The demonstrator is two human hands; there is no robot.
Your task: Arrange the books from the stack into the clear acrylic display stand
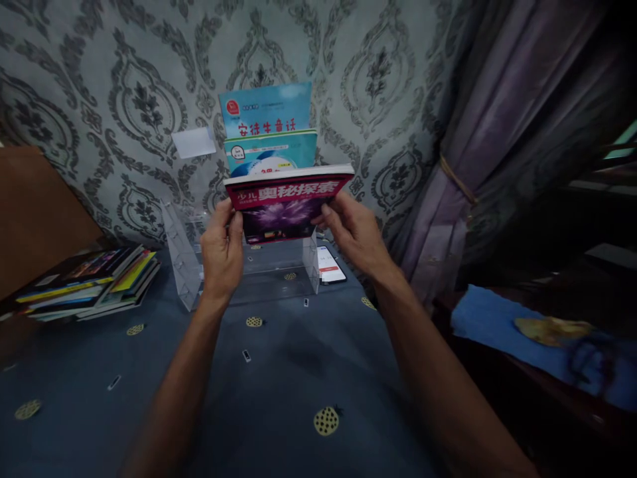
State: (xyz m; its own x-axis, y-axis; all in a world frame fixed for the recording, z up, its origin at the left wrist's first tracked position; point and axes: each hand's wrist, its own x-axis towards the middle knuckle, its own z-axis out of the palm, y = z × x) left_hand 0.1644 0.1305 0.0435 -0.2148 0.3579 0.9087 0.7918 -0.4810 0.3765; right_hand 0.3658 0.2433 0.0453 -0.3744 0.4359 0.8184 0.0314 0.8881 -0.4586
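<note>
A book with a red and purple cover point(283, 211) is held between my two hands, its cover facing me and its white page edge on top. My left hand point(221, 249) grips its left side, thumb in front. On the right side, my right hand point(355, 232) pinches the edge, with some fingers hidden behind. Just beyond stands a clear plastic book rack point(182, 265), with a teal book point(298, 147) and a taller light-blue book point(266, 106) upright in it. The held book is in front of the rack's lower tier; whether it touches the rack, I cannot tell.
A pile of books point(94, 282) lies on the left beside a brown board point(42, 212). A phone point(329, 264) with a lit screen rests right of the rack. Purple curtain point(478, 133) and a blue cloth point(490, 322) are on the right. Pineapple-patterned cloth point(279, 405) covers the table.
</note>
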